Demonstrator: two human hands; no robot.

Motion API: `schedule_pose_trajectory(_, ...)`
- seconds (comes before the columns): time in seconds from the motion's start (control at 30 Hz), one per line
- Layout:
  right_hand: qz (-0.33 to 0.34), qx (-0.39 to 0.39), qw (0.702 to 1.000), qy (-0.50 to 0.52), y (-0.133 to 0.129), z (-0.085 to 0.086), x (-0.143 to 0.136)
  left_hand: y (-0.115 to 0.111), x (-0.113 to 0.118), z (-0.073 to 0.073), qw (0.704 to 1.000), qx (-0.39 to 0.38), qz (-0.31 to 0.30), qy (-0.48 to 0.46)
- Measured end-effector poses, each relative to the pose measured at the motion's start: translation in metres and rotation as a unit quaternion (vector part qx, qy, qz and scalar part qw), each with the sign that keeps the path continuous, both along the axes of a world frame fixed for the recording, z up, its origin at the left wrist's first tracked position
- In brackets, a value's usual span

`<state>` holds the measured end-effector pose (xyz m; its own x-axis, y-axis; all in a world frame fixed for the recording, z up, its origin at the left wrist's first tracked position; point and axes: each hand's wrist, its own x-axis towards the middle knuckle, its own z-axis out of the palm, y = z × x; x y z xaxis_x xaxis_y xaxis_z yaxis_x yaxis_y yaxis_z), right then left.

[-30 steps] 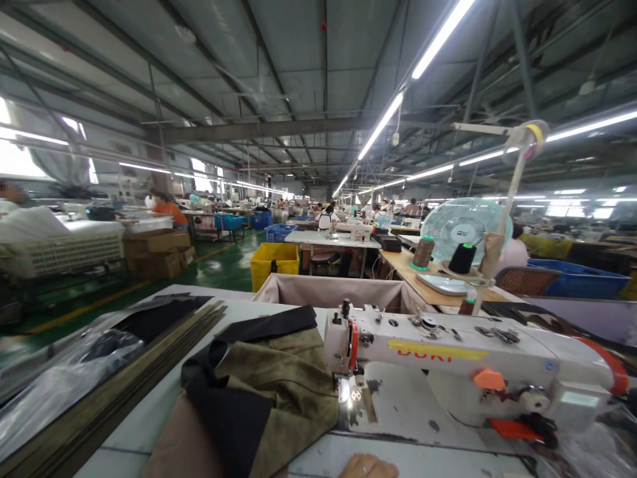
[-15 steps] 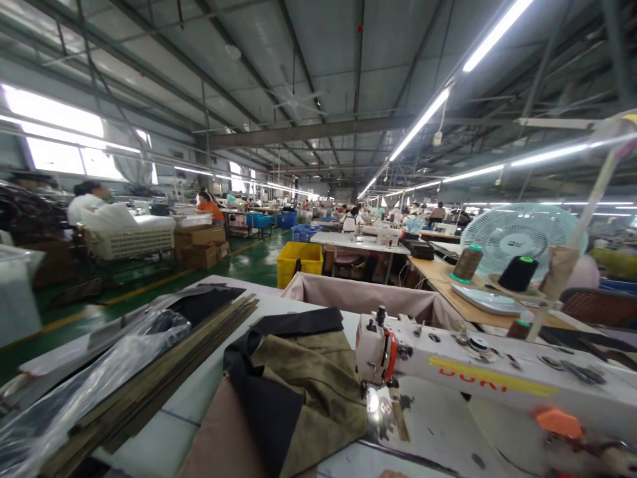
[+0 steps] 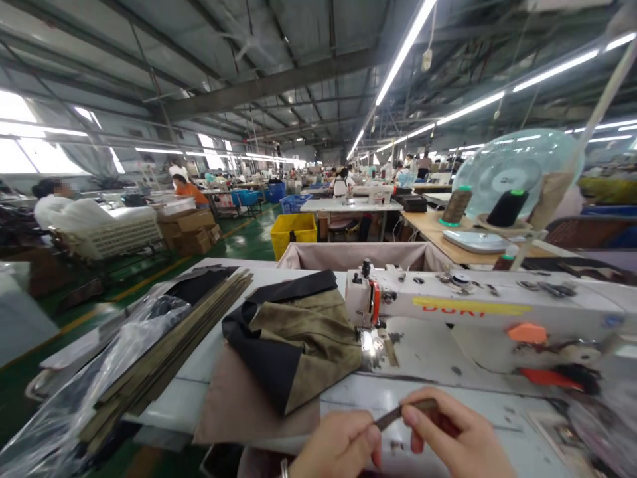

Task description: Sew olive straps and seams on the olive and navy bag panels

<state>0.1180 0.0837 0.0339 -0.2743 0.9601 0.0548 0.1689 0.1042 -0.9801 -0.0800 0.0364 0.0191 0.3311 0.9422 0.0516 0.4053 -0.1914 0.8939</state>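
Note:
Both hands are at the bottom of the view, above the near edge of the sewing table. A short, narrow dark brown fabric strip stretches between them. My left hand pinches one end of it, and my right hand grips the other. Beyond them stands a white sewing machine with a lit needle area. Left of the needle lies a folded piece of olive and black fabric, with mauve-brown cloth under its near side.
A stack of long olive strips and clear plastic wrap lie along the table's left. A pinkish cloth-lined bin sits behind the table. Thread cones and a fan stand at the back right. Other people work farther off.
My hands have come up into view with the brown strip between them. The camera has tilted, so the table and machine sit higher in the picture. The folded fabric stays beside the needle.

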Motion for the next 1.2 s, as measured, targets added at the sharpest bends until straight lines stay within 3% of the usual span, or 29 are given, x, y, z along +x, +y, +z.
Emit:
schedule_pose_trajectory(0.07, 0.041, -0.012, 0.999, 0.012, -0.001, 0.005, -0.002, -0.011, -0.011, 0.022, 0.999, -0.015, 0.041, -0.019)
schedule_pose_trajectory(0.13, 0.050, -0.016, 0.998, 0.047, 0.000, 0.005, -0.002, -0.015, -0.018, 0.034, 0.995, -0.052, 0.071, -0.039)
schedule_pose_trajectory(0.3, 0.051, -0.079, 0.982, 0.164, 0.000, -0.004, 0.003, -0.018, -0.025, 0.029, 0.980, -0.118, 0.099, -0.122)
schedule_pose_trajectory(0.5, 0.095, -0.100, 0.976, 0.171, -0.002, -0.003, 0.008, -0.021, -0.038, 0.028, 0.981, -0.108, 0.111, -0.116)
schedule_pose_trajectory(0.57, 0.089, -0.099, 0.975, 0.177, 0.000, -0.003, 0.008, -0.020, -0.042, 0.034, 0.988, -0.070, 0.120, -0.065)
schedule_pose_trajectory(0.63, 0.078, -0.105, 0.974, 0.187, 0.001, -0.004, 0.005, -0.018, -0.041, 0.040, 0.991, 0.027, 0.129, 0.027)
schedule_pose_trajectory(0.73, 0.072, -0.126, 0.969, 0.201, -0.002, -0.008, -0.003, -0.014, -0.028, 0.042, 0.956, 0.221, 0.127, 0.146)
schedule_pose_trajectory(0.87, 0.080, -0.131, 0.968, 0.199, -0.006, -0.017, -0.017, -0.007, -0.008, 0.026, 0.934, 0.319, 0.109, 0.117)
schedule_pose_trajectory(0.93, 0.117, -0.064, 0.984, 0.115, 0.002, -0.021, -0.020, 0.002, -0.011, 0.020, 0.932, 0.328, 0.101, 0.120)
schedule_pose_trajectory(1.0, 0.170, 0.083, 0.981, -0.043, 0.022, -0.026, -0.020, 0.019, -0.025, 0.018, 0.930, 0.324, 0.089, 0.149)
schedule_pose_trajectory(1.1, 0.215, 0.269, 0.917, -0.203, 0.067, -0.035, -0.022, 0.062, -0.050, 0.017, 0.916, 0.327, 0.075, 0.218)
schedule_pose_trajectory(1.2, 0.250, 0.340, 0.877, -0.230, 0.104, -0.050, -0.030, 0.113, -0.064, 0.001, 0.894, 0.337, 0.035, 0.292)
